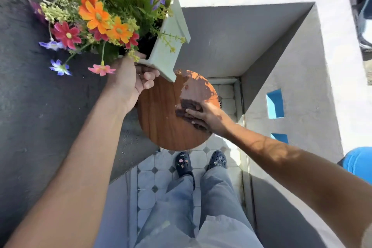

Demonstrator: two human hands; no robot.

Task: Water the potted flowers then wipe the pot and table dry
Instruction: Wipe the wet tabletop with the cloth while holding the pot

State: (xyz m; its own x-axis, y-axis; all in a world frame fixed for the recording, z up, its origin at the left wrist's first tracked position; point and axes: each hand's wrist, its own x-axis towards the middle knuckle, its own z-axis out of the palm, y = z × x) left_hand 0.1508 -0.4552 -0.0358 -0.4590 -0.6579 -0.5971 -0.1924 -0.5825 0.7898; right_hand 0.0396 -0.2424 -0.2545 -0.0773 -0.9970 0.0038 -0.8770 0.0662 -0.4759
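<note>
Left hand [133, 78]: fingers curled around the lower edge of the white pot [171, 32], gripping it; pot tilted and lifted off the round wooden table [161, 119], flowers [96, 16] leaning left, forearm extended forward. Right hand [205, 116]: fingers spread flat, pressing a dark cloth [185, 106] onto the tabletop near its right edge; arm reaches in from the right. Wet patches show near the far edge.

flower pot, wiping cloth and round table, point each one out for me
flower pot [169, 46], head view, on its pale side wall
wiping cloth [184, 107], head view, on the dark part beyond the fingers
round table [161, 119], head view, on bare wood left of the cloth
</note>
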